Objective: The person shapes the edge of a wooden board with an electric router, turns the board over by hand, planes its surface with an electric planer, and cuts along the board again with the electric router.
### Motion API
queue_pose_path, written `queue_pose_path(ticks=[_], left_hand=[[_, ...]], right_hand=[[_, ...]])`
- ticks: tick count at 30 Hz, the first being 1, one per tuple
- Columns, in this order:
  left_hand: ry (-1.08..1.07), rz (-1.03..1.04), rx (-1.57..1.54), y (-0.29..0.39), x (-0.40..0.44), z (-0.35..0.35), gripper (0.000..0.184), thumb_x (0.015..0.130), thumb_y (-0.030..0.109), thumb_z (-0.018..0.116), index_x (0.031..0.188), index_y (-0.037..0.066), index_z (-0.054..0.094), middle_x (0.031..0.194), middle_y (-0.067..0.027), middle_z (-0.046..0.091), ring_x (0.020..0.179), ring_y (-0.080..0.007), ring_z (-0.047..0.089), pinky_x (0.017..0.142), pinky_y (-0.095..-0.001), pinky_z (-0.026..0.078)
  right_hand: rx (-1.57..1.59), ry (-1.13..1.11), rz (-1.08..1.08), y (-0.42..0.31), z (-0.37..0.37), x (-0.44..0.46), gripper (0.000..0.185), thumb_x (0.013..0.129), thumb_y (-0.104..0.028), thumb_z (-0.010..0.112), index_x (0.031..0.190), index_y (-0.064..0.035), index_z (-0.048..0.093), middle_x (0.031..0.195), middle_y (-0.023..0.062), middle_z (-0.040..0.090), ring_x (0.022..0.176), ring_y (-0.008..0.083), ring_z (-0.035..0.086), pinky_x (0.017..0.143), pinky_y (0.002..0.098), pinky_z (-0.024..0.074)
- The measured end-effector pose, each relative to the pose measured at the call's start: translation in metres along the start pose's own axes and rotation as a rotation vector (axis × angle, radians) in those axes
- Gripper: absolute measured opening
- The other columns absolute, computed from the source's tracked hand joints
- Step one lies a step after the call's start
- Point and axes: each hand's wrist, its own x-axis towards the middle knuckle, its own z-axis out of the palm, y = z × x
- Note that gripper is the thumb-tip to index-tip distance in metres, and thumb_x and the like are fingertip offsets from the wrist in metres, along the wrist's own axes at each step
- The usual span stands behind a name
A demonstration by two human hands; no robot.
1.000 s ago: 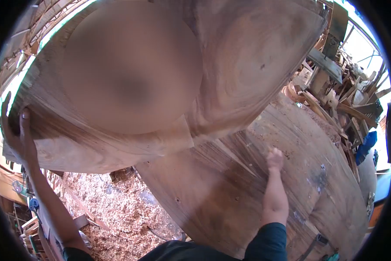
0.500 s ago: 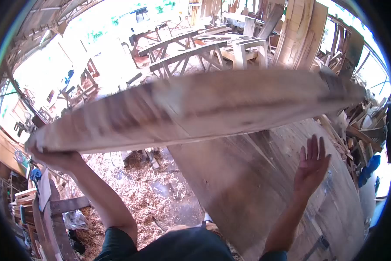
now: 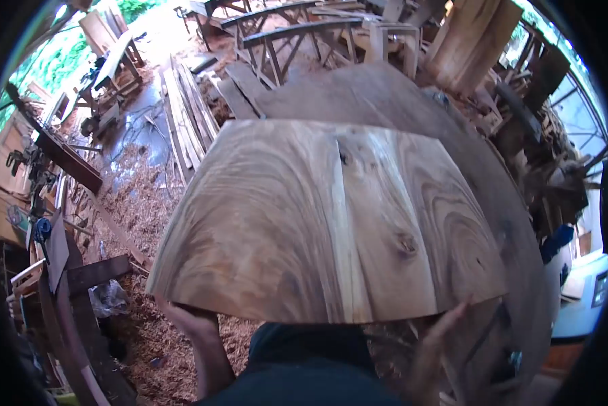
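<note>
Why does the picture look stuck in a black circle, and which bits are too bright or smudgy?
Head view: black corners and bowed lines, probably from a very wide lens; head view: glare washes out the ground toward the top left; head view: the right hand looks soft and smeary, while the wooden panel shows its grain fairly clearly.

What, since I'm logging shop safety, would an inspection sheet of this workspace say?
Surface: large wooden slab, partly hidden.
Job's things: wooden panel, grain and knots visible; contact with slab unclear.
Clutter: wood shavings on floor, plastic bag, scrap wood heaped at right.
Hands: left hand and right hand at the panel's near edge; fingers partly hidden.
Cables: thin dark lines on floor, too small to identify.
Surroundings: trestles behind, long planks on floor.
</note>
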Motion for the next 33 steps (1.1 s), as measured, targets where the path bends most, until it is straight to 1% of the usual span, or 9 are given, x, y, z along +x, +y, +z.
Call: queue_pose_path(ticks=[2,6,9,16,20,23,26,29,33], left_hand=[[0.093,-0.038,0.082,-0.017,0.019,-0.03,0.074,0.098,0.056,0.045,0.15,0.004,0.035,0.144,-0.019,0.046,0.132,-0.035,0.047,0.111,-0.0479,0.04],[0.226,-0.063,0.252,-0.038,0.051,-0.044,0.077,0.098,0.059,0.043,0.152,0.005,0.032,0.152,-0.0179,0.039,0.141,-0.034,0.038,0.117,-0.0488,0.034],[0.139,-0.198,0.208,-0.057,0.092,-0.094,0.076,0.099,0.059,0.04,0.154,0.006,0.029,0.154,-0.017,0.036,0.142,-0.034,0.036,0.118,-0.0508,0.032],[0.183,-0.328,0.337,-0.092,0.105,-0.104,0.077,0.099,0.062,0.039,0.155,0.01,0.028,0.156,-0.017,0.033,0.143,-0.0354,0.034,0.119,-0.0528,0.03],[0.181,-0.446,0.417,-0.095,0.12,-0.119,0.082,0.097,0.067,0.04,0.155,0.01,0.027,0.156,-0.0162,0.034,0.143,-0.0366,0.034,0.116,-0.0538,0.033],[0.145,-0.441,0.381,-0.094,0.141,-0.125,0.079,0.099,0.065,0.038,0.153,0.008,0.032,0.154,-0.0152,0.038,0.14,-0.0349,0.038,0.115,-0.0511,0.035],[0.098,-0.457,0.358,-0.092,0.171,-0.102,0.075,0.101,0.062,0.038,0.151,0.006,0.034,0.152,-0.0153,0.041,0.138,-0.033,0.041,0.116,-0.0487,0.035],[0.099,-0.469,0.383,-0.097,0.211,-0.065,0.076,0.101,0.061,0.039,0.151,0.004,0.034,0.152,-0.0159,0.041,0.138,-0.0334,0.041,0.116,-0.0487,0.035],[-0.017,-0.568,0.388,-0.117,0.273,-0.024,0.076,0.102,0.06,0.039,0.151,0.003,0.033,0.153,-0.0165,0.04,0.139,-0.0342,0.041,0.117,-0.049,0.034]], right_hand=[[-0.176,0.146,0.112,0.004,0.029,-0.054,0.086,0.089,-0.062,0.06,0.156,-0.0165,0.031,0.16,0.0109,0.029,0.144,0.0312,0.031,0.116,0.0495,0.0299],[0.01,-0.007,0.423,0.073,-0.01,-0.053,0.083,0.087,-0.062,0.064,0.151,-0.0178,0.037,0.154,0.0085,0.039,0.139,0.0291,0.038,0.113,0.0494,0.0347],[0.031,0.023,0.553,0.095,-0.002,-0.066,0.078,0.087,-0.061,0.067,0.147,-0.0182,0.042,0.147,0.0037,0.048,0.131,0.026,0.048,0.11,0.0461,0.0393],[-0.007,0.062,0.614,0.148,-0.026,-0.041,0.073,0.09,-0.058,0.067,0.145,-0.0147,0.045,0.143,0.0052,0.053,0.128,0.0252,0.052,0.107,0.0428,0.044],[-0.252,0.172,0.695,0.151,-0.038,-0.039,0.083,0.09,-0.064,0.062,0.148,-0.0081,0.04,0.143,0.0091,0.052,0.125,0.0258,0.054,0.101,0.0419,0.0482],[-0.387,0.183,0.625,0.162,-0.036,-0.049,0.087,0.091,-0.066,0.059,0.15,-0.0053,0.037,0.147,0.0104,0.049,0.129,0.0272,0.051,0.105,0.0421,0.046],[-0.568,0.247,0.361,0.193,-0.032,-0.073,0.09,0.092,-0.067,0.056,0.151,-0.0033,0.034,0.148,0.0122,0.047,0.13,0.0282,0.051,0.105,0.0444,0.0464],[-0.493,0.371,0.356,0.211,-0.009,-0.098,0.09,0.095,-0.064,0.054,0.148,0.0063,0.036,0.147,0.0165,0.048,0.136,0.0292,0.045,0.107,0.0403,0.0434],[-0.264,0.362,0.453,0.239,0.014,-0.103,0.087,0.09,-0.071,0.055,0.143,-0.0038,0.044,0.135,0.012,0.056,0.115,0.0278,0.06,0.089,0.0433,0.0545]])
